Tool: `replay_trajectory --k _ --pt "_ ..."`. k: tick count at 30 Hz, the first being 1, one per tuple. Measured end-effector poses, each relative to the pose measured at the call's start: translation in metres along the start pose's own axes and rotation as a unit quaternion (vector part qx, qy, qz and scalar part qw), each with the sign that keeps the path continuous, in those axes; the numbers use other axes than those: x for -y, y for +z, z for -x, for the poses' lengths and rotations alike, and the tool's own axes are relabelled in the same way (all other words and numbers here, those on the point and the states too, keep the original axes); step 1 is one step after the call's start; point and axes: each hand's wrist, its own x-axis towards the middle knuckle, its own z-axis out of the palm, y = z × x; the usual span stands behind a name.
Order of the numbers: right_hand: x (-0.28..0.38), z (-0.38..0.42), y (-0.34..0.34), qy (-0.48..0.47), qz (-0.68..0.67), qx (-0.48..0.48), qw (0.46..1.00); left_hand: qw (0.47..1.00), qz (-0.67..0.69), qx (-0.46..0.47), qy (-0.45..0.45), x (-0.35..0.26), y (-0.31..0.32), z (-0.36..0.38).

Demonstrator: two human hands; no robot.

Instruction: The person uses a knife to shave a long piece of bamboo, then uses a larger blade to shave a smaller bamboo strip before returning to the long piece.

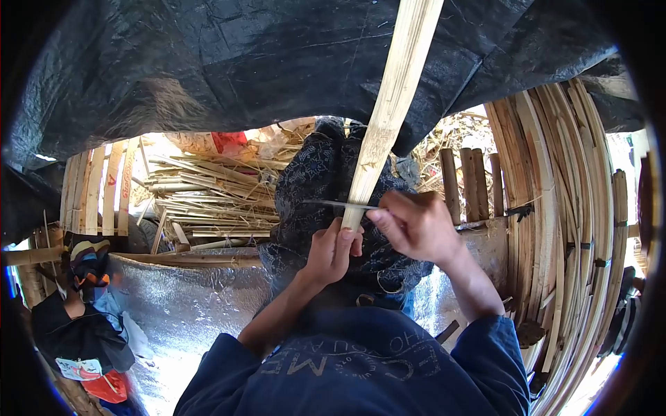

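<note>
A long pale bamboo strip (392, 111) slants from the top of the view down to my lap, over a dark patterned cloth (305, 173). My left hand (333, 251) is closed around its lower end. A thin knife (333, 204) lies crosswise over the strip just above my left fingers. My right hand (418, 227) grips the knife at its right end, with the fingers curled; the handle is hidden inside the fist.
Split bamboo pieces (208, 197) lie piled beyond my lap on the left. Long strips (555, 208) stand bundled at the right. A black sheet (277, 62) hangs across the top. Clothes and a bag (76, 333) are at the lower left, beside a silvery surface (187, 298).
</note>
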Motion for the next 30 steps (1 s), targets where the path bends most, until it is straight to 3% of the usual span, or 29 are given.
replay_trajectory --k 5,7,10,14,16,19,22,24,25,27,28,30 --pt "0.012 -0.013 -0.020 0.055 -0.075 -0.098 0.991 0.999 0.023 -0.033 0.037 -0.012 0.002 -0.006" --pt "0.018 -0.018 -0.032 0.079 -0.061 -0.117 0.988 0.989 0.007 -0.108 0.100 -0.019 -0.002 -0.011" --pt "0.012 -0.028 -0.043 0.001 -0.012 -0.132 0.991 0.973 0.059 -0.154 0.164 -0.045 -0.014 -0.028" --pt "0.013 -0.028 -0.047 -0.046 0.011 -0.203 0.978 0.978 0.043 -0.130 0.158 -0.065 -0.027 -0.044" --pt "0.014 -0.027 -0.047 0.017 -0.045 -0.240 0.970 0.980 0.088 -0.117 0.137 -0.068 -0.026 -0.051" --pt "0.017 -0.030 -0.044 0.089 -0.046 -0.172 0.980 0.980 0.092 -0.112 0.134 -0.077 -0.022 -0.057" --pt "0.006 -0.026 -0.031 0.058 -0.067 -0.144 0.985 0.983 0.094 -0.095 0.125 -0.088 -0.022 -0.064" --pt "0.007 -0.021 -0.022 0.088 -0.180 -0.152 0.968 0.979 0.126 -0.081 0.135 -0.093 -0.022 -0.070" --pt "0.001 -0.012 -0.008 0.168 -0.240 -0.133 0.947 0.981 0.092 -0.080 0.153 -0.098 -0.023 -0.078" --pt "0.002 -0.004 0.020 0.164 -0.400 -0.164 0.887 0.976 0.086 -0.070 0.187 -0.112 -0.023 -0.097" --pt "0.011 0.001 0.029 0.176 -0.418 -0.166 0.876 0.972 0.077 -0.069 0.211 -0.121 -0.023 -0.105" --pt "0.043 0.001 0.056 0.153 -0.505 -0.309 0.791 0.966 0.096 -0.063 0.230 -0.143 -0.022 -0.118"
